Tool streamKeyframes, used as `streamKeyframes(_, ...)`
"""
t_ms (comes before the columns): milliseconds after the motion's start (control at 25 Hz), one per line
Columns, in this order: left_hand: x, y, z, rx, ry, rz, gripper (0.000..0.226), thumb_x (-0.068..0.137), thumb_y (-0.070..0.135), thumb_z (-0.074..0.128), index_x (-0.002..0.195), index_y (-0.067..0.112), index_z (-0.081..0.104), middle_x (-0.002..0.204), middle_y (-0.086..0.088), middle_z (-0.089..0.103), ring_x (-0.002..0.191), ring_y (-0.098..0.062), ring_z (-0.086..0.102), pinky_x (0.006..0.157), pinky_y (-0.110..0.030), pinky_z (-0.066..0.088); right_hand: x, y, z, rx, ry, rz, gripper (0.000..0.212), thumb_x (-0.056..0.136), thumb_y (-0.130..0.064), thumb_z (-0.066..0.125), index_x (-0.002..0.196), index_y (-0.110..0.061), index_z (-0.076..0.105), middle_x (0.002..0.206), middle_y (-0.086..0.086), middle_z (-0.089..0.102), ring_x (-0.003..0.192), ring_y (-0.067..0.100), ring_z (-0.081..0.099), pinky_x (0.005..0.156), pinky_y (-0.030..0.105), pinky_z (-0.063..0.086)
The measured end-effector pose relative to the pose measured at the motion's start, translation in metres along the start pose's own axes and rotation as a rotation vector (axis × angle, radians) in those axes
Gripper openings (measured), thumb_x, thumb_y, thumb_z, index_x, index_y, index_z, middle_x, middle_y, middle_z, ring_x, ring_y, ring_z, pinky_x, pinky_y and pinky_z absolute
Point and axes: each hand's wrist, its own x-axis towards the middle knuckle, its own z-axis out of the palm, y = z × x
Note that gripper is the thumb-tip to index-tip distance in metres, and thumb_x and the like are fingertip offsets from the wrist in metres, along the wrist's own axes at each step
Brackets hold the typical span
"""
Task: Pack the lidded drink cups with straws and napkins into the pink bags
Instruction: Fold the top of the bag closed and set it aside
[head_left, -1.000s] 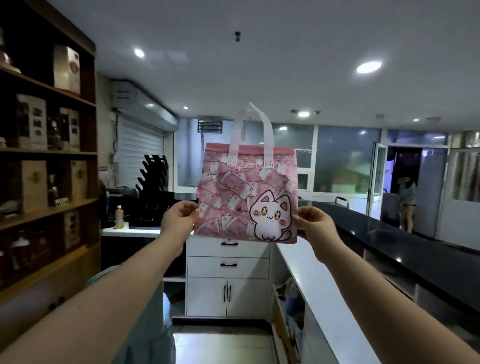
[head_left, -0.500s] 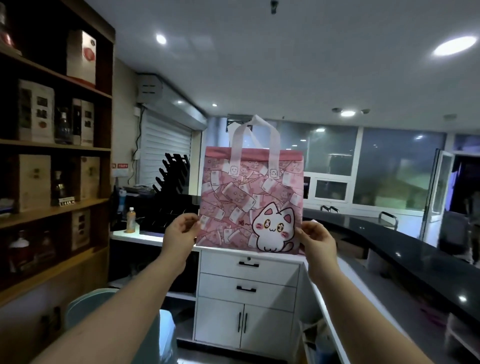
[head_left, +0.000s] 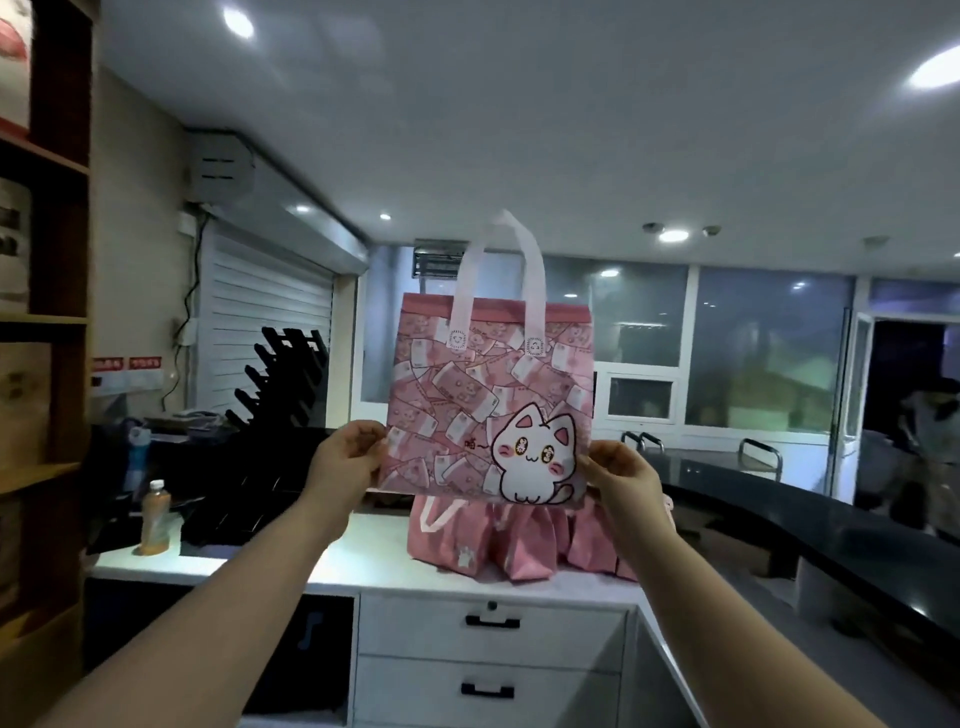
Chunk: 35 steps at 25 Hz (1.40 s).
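Observation:
A flat pink bag (head_left: 467, 400) with a white cartoon cat and pale handles hangs upright in the air in front of me. My left hand (head_left: 345, 462) pinches its lower left corner and my right hand (head_left: 621, 475) pinches its lower right corner. Behind and below it, several more pink bags (head_left: 514, 540) stand bunched on the white counter (head_left: 363, 551). I see no cups, straws or napkins.
An orange drink bottle (head_left: 154, 517) and a black rack (head_left: 280, 379) sit at the counter's left. Wooden shelves (head_left: 41, 322) rise at far left. A black bar counter (head_left: 810, 525) runs along the right, with a person (head_left: 930, 415) beyond it. Drawers (head_left: 491, 623) lie below.
My view has tilted down and swung left, bringing the white counter and the bunched pink bags into sight. Both hands keep the same hold on the raised bag.

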Motion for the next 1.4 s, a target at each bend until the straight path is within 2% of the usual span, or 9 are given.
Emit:
streamKeyframes(160, 0.079, -0.072, 0.025, -0.017, -0.004, -0.035, 0.017, 0.091, -0.003, 0.058, 0.089, 0.013, 0.061, 0.091, -0.008, 0.067, 0.076, -0.020, 0.063, 0.058, -0.025, 0.051, 0.080, 0.057, 0.004, -0.043, 0.042, -0.021, 0.006, 0.085, 0.002, 0.064, 0.087, -0.003, 0.063, 0.081, 0.012, 0.069, 0.072, 0.023, 0.066, 0.064, 0.033, 0.055)
streamKeyframes(280, 0.137, -0.132, 0.054, -0.021, 0.034, -0.075, 0.022, 0.089, -0.006, 0.058, 0.087, 0.016, 0.061, 0.090, -0.005, 0.067, 0.083, -0.023, 0.063, 0.073, -0.035, 0.053, 0.152, 0.102, 0.002, -0.061, 0.054, -0.002, 0.007, 0.084, 0.003, 0.065, 0.088, -0.003, 0.063, 0.083, 0.013, 0.068, 0.077, 0.024, 0.065, 0.074, 0.040, 0.057)
streamKeyframes(480, 0.241, -0.201, 0.114, 0.044, 0.010, -0.053, 0.019, 0.089, -0.003, 0.060, 0.083, 0.015, 0.061, 0.083, -0.005, 0.063, 0.076, -0.020, 0.061, 0.068, -0.029, 0.055, 0.284, 0.165, -0.004, -0.057, 0.097, 0.028, 0.015, 0.083, 0.007, 0.064, 0.083, -0.008, 0.063, 0.078, 0.009, 0.064, 0.072, 0.023, 0.061, 0.067, 0.036, 0.054)
streamKeyframes(600, 0.328, -0.227, 0.152, 0.108, -0.005, -0.026, 0.015, 0.088, 0.004, 0.064, 0.085, 0.018, 0.062, 0.087, -0.005, 0.064, 0.085, -0.023, 0.062, 0.082, -0.037, 0.055, 0.381, 0.182, -0.003, -0.070, 0.097, 0.030, 0.014, 0.084, 0.006, 0.065, 0.084, -0.008, 0.063, 0.080, 0.008, 0.065, 0.071, 0.022, 0.062, 0.062, 0.033, 0.053)
streamKeyframes(760, 0.417, -0.279, 0.185, 0.146, 0.077, -0.020, 0.011, 0.088, 0.007, 0.066, 0.090, 0.018, 0.062, 0.090, -0.002, 0.064, 0.086, -0.018, 0.061, 0.085, -0.032, 0.052, 0.496, 0.222, 0.012, -0.125, 0.145, 0.015, 0.019, 0.083, 0.009, 0.064, 0.084, -0.011, 0.066, 0.084, 0.008, 0.067, 0.076, 0.021, 0.064, 0.068, 0.031, 0.055)
streamKeyframes(1000, 0.516, -0.398, 0.186, 0.174, 0.121, -0.105, 0.017, 0.090, -0.007, 0.056, 0.090, 0.009, 0.060, 0.084, 0.001, 0.060, 0.077, -0.011, 0.054, 0.059, -0.005, 0.044, 0.595, 0.349, 0.055, -0.186, 0.211, 0.112, 0.016, 0.082, 0.003, 0.065, 0.087, -0.011, 0.069, 0.079, 0.008, 0.067, 0.070, 0.023, 0.062, 0.060, 0.029, 0.052)
streamKeyframes(1160, 0.607, -0.459, 0.175, 0.179, 0.078, -0.132, 0.030, 0.090, -0.008, 0.055, 0.079, 0.019, 0.058, 0.080, 0.001, 0.060, 0.074, -0.014, 0.052, 0.059, -0.010, 0.045, 0.661, 0.403, 0.090, -0.262, 0.208, 0.110, 0.011, 0.083, -0.003, 0.067, 0.087, -0.013, 0.068, 0.083, 0.007, 0.069, 0.076, 0.022, 0.066, 0.057, 0.025, 0.051)
streamKeyframes(1280, 0.675, -0.499, 0.181, 0.146, 0.138, -0.201, 0.028, 0.088, -0.009, 0.053, 0.080, 0.017, 0.061, 0.082, -0.001, 0.062, 0.080, -0.017, 0.054, 0.072, -0.024, 0.045, 0.721, 0.431, 0.123, -0.341, 0.204, 0.121, 0.016, 0.085, -0.003, 0.064, 0.099, -0.011, 0.067, 0.088, 0.001, 0.068, 0.081, 0.018, 0.064, 0.054, 0.017, 0.045)
streamKeyframes(1400, 0.727, -0.536, 0.207, 0.168, 0.184, -0.203, 0.031, 0.086, -0.007, 0.055, 0.076, 0.022, 0.059, 0.078, 0.005, 0.062, 0.078, -0.016, 0.056, 0.067, -0.021, 0.043, 0.765, 0.475, 0.160, -0.419, 0.033, 0.259, 0.046, 0.087, -0.011, 0.063, 0.131, -0.019, 0.051, 0.119, -0.001, 0.060, 0.101, 0.016, 0.058, 0.074, 0.026, 0.047)
